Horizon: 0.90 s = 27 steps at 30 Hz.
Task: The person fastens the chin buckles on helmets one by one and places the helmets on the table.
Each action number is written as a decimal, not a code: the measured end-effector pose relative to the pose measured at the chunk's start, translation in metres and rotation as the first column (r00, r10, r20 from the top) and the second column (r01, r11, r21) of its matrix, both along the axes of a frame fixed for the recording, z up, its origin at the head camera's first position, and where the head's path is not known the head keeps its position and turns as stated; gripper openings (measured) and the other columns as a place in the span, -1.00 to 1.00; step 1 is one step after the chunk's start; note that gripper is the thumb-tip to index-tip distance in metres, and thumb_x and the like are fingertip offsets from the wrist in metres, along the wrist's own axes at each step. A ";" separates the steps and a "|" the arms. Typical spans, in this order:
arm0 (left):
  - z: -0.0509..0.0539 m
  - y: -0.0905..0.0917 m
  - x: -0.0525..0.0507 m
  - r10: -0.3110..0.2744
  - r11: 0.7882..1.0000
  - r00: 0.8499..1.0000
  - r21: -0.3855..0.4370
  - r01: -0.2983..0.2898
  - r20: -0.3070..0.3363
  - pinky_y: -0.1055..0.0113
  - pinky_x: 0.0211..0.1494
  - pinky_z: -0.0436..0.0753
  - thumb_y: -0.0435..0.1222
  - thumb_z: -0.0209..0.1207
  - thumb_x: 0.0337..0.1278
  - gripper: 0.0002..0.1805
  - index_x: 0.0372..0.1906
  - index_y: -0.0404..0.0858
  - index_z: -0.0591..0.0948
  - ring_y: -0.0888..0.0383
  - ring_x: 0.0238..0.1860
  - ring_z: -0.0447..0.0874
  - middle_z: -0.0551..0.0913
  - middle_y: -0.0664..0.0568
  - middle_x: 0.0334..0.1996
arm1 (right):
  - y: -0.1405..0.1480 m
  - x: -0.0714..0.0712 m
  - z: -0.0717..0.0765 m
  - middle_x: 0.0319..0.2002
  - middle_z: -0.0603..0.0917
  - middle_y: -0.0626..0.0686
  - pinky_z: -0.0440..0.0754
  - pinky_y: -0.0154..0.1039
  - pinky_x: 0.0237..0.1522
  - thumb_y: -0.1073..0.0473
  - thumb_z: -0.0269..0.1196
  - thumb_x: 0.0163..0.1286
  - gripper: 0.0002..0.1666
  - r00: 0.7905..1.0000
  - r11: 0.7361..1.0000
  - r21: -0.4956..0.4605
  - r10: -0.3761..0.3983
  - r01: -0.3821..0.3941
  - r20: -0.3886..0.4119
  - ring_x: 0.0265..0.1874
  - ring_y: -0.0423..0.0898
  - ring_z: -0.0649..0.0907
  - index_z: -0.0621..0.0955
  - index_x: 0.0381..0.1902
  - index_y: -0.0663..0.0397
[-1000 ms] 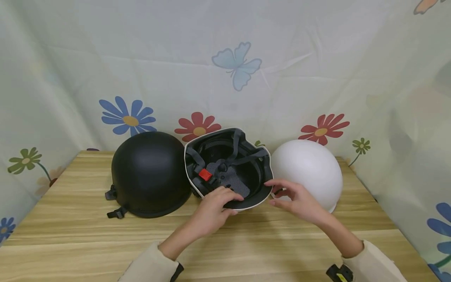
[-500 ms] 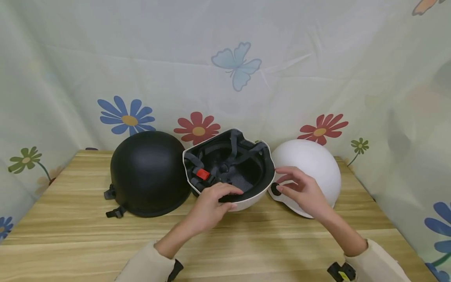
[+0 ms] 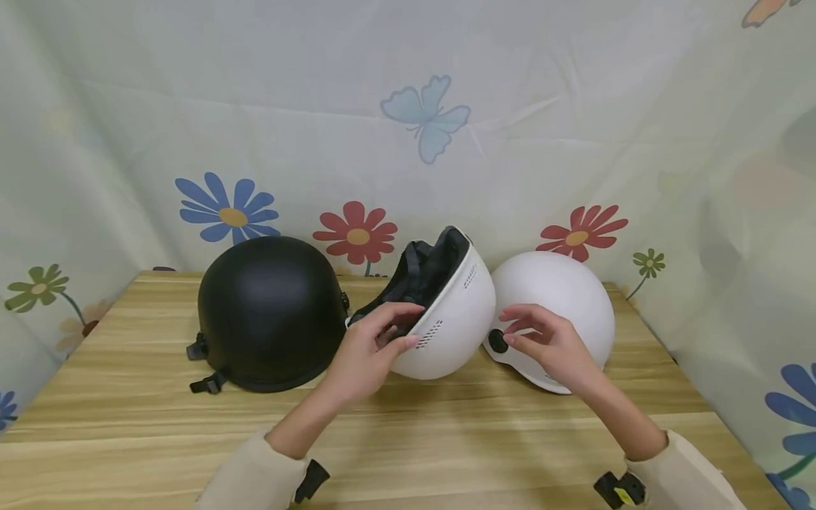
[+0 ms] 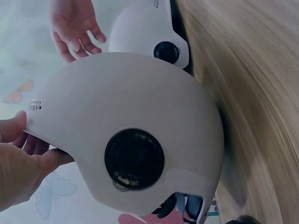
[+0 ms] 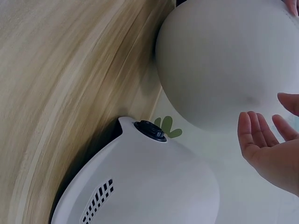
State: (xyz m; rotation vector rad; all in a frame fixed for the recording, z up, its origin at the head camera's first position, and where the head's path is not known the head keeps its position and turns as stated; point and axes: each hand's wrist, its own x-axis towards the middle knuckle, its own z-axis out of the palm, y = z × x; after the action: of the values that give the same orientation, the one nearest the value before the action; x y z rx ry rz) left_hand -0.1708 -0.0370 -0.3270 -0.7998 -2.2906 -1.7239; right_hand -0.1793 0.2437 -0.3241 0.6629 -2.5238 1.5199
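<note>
While my left hand grips its rim, the white helmet is tilted near the far edge of the counter, between the black helmet and the second white helmet. Its smooth shell has slotted vents, a dark lining and a round black disc, whose pale marks I cannot read. My right hand, fingers loosely bent, holds nothing.

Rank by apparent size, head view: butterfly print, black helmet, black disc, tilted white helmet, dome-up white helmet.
1. Black helmet
2. Tilted white helmet, dome-up white helmet: both partly covered, too alike to rank
3. Butterfly print
4. Black disc
</note>
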 end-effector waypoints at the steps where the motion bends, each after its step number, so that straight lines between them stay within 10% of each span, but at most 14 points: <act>1: 0.001 -0.001 0.000 0.017 1.000 1.000 0.006 -0.017 0.009 0.07 0.08 0.45 -0.42 0.20 0.06 -0.62 0.05 -0.24 0.52 0.04 -0.02 0.50 0.54 -0.03 -0.02 | 0.000 0.000 0.000 -0.10 0.54 0.27 0.54 -0.37 -0.14 0.40 0.21 0.21 -0.63 1.000 1.000 0.004 -0.001 0.001 -0.001 -0.22 -0.10 0.60 0.47 0.00 0.38; 10: 0.000 -0.014 0.000 0.112 0.993 0.992 0.033 -0.114 0.061 0.08 0.02 0.51 -0.44 0.13 0.13 -0.55 0.16 -0.24 0.39 0.02 -0.02 0.51 0.48 -0.07 0.04 | 0.001 -0.002 -0.005 -0.11 0.56 0.18 0.55 -0.33 -0.15 0.36 0.21 0.23 -0.64 0.999 0.998 0.060 -0.015 0.013 0.028 -0.20 -0.10 0.57 0.49 0.00 0.33; 27: -0.012 -0.018 -0.002 0.096 0.955 0.991 0.271 -0.118 0.093 0.05 -0.01 0.50 -0.55 -0.01 0.20 -0.49 0.23 -0.23 0.21 -0.01 -0.03 0.44 0.36 -0.13 0.10 | 0.003 -0.008 -0.015 -0.02 0.51 0.26 0.53 -0.22 -0.15 0.30 0.20 0.26 -0.55 0.992 0.986 0.164 -0.004 -0.016 0.126 -0.15 0.05 0.54 0.43 0.10 0.29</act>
State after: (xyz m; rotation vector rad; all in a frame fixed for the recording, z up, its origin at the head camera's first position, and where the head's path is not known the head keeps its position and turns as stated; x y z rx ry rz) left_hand -0.1732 -0.0551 -0.3395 -0.5515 -2.0314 -1.9960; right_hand -0.1871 0.2471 -0.3386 0.6132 -2.7679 1.4076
